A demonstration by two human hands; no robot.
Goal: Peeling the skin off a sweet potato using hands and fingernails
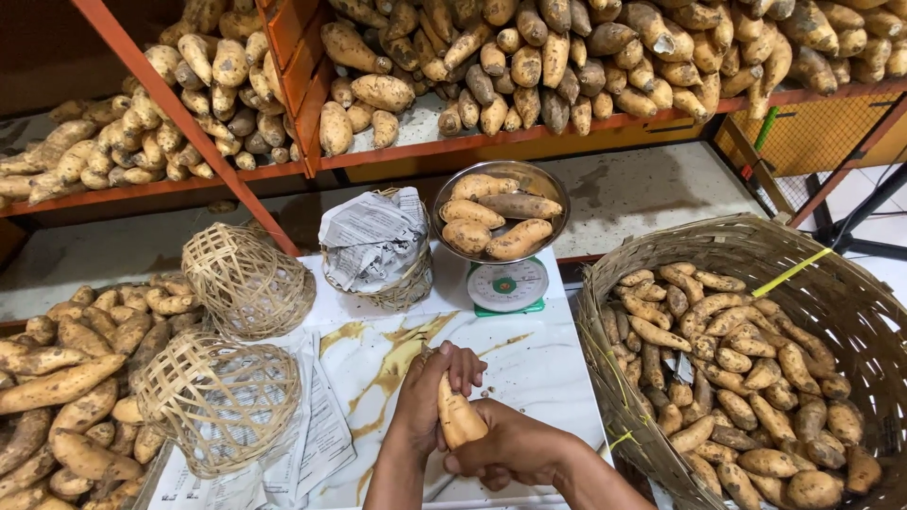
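Holding: I see both hands on one tuber (459,416), upright over the near edge of the desk (529,368).
Left hand (430,392): its fingers (463,364) are curled around the top of the tuber, closed on it.
Right hand (510,449): it wraps the lower half from the side, also closed on it; I cannot see a tool in either hand.
Slip risk: the skin looks dusty with soil, so I judge the tuber could twist loose and drop on the desk or roll off its front edge.
Scale (507,283): its bowl (543,179) is already heaped with tubers; one more piled on could, I think, roll off toward the paper-lined basket (378,260) beside it.
Big basket (746,246): it is just right of the right forearm; an elbow swing could knock its rim.
Small baskets (222,397): two lie tipped on the left, near the loose pile (66,378), and a nudge could start tubers sliding.
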